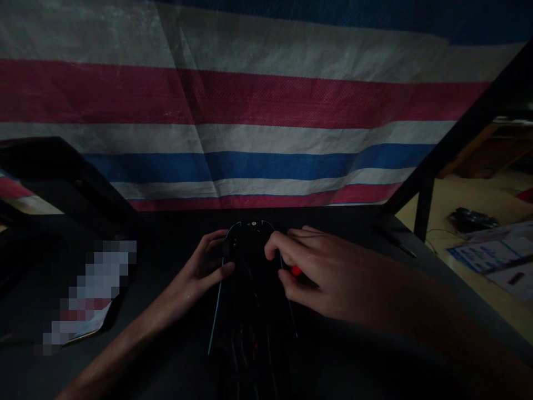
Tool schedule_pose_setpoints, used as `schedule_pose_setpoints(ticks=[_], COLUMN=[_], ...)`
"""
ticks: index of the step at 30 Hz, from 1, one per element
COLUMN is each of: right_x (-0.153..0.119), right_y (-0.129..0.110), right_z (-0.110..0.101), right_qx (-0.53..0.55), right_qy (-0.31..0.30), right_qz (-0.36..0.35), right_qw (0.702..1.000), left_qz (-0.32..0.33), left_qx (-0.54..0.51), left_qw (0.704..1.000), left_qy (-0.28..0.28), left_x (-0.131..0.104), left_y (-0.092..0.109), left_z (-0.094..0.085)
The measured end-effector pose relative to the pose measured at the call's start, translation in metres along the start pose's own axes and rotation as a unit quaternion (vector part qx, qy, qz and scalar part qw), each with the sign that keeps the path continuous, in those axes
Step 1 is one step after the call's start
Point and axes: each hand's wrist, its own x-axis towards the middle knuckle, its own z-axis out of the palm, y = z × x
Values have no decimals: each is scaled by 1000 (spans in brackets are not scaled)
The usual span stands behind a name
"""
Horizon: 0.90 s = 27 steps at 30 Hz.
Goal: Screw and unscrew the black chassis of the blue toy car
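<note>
A person's left hand (195, 275) and right hand (320, 272) flank a dark device (252, 278) at the centre of a black table (154, 239), its outline largely lost in the dim light. Thin blue lines (215, 316) trace the device's sides, and a small pale round mark (254, 223) shows at its far end. The left thumb and fingers are spread apart and touch the device's left edge; whether they grip it cannot be told. At the opposite edge, the right fingers are curled inward above the thumb, with a small red part (296, 270) showing in the gap between them; whether they pinch it is unclear. A slim, pen-like tool (406, 249) lies near the table's right edge, while a pixelated object (94, 297) occupies the left side, beside a dark stand (75, 183). Behind the table hangs a red, white and blue striped sheet (270, 100), bordered on the right by a slanting black bar (453, 139). Beyond it, papers (495, 250) lie on the pale floor (453, 194) near a black object (473, 219)
</note>
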Motion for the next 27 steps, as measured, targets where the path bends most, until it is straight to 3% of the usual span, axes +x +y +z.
schedule_pose_setpoints(ticks=[5,10,14,27], right_x=[-2,-3,-3,-5], right_y=[2,3,6,0], right_z=[0,0,2,-2], right_qx=[-10,-9,-10,-3], right_qy=[-20,-7,-15,-14], right_qz=[-29,-2,-41,-12], right_qw=[999,1000,999,1000], left_qz=[7,9,4,6], left_qx=[6,7,5,12], left_qw=[1000,1000,1000,1000], left_qy=[-2,0,3,0], left_x=[2,2,1,1], left_y=[-2,0,0,2], left_z=[-1,-1,-1,-1])
